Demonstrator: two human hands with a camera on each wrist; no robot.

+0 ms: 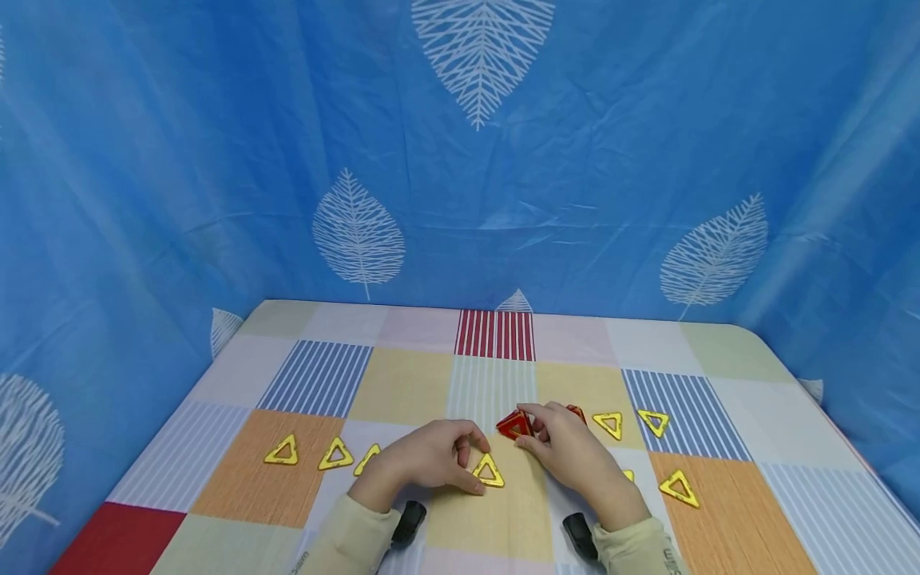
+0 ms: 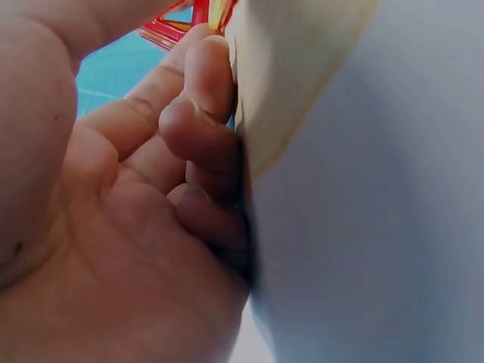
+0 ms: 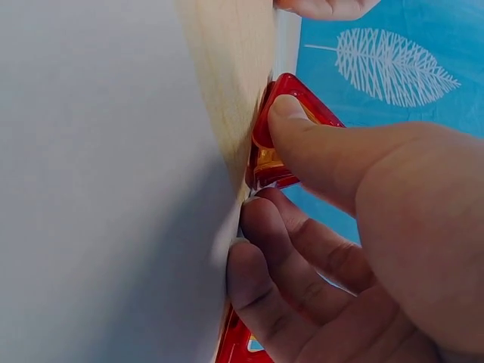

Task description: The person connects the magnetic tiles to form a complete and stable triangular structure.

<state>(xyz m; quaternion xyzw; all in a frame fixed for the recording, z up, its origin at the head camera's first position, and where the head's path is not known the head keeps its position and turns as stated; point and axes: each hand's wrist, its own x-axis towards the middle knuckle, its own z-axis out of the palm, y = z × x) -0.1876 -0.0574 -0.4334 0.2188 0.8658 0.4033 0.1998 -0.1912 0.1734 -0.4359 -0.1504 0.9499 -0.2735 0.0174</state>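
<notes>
- Seemingly done: a red piece (image 1: pixel 513 423) of triangles, its faces slanting together, about midway between the table's (image 1: pixel 424 327) left and right edges. The right hand (image 1: pixel 564 447) grips it between thumb and fingers.
- In hand: the left hand (image 1: pixel 437 454) pinches a yellow tile (image 1: pixel 491 481), nearer the viewer than the red piece and apart from it; not yet joined.
- Apparently left: three loose tiles (image 1: pixel 336 465) toward the left edge and four spare tiles (image 1: pixel 688 489) toward the right, all unjoined, one mostly hidden by the right wrist.
- Unclear: a second red piece (image 1: pixel 577 412) is mostly behind the right hand; cannot tell whether it's complete.
</notes>
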